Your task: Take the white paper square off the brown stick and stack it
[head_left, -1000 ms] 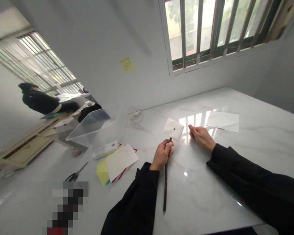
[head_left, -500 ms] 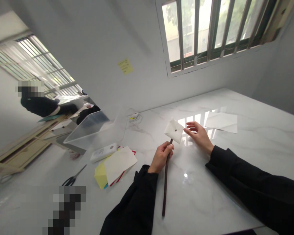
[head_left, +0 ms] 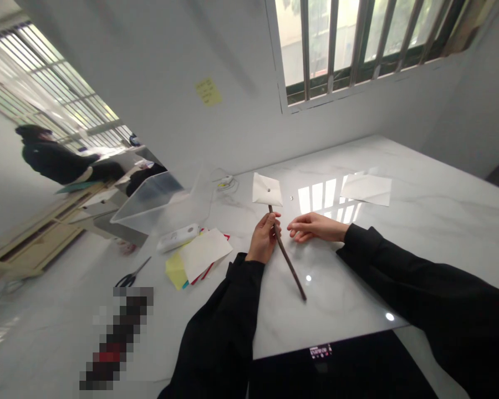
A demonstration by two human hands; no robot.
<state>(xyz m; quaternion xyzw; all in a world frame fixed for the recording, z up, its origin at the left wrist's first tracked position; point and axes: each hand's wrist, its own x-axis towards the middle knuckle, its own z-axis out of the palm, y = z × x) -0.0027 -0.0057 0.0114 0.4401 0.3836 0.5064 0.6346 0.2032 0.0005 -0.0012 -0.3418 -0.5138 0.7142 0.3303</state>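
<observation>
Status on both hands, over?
Left hand gripping dark stick, white paper square at its top. Right hand open, empty, beside it.

Room at right, clutter at left
A hand could pass right of the white sheet [head_left: 368,189] over the tabletop [head_left: 432,221]; the plastic bin [head_left: 149,208], paper pile [head_left: 205,252] and slanting brown stick [head_left: 291,264] obstruct elsewhere.

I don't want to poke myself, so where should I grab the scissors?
Best by the dark handles, I think, reaching in from the near left. The scissors lie with their thin blades pointing away and to the right, so coming from there should keep your fingers off the pointy end.
</observation>
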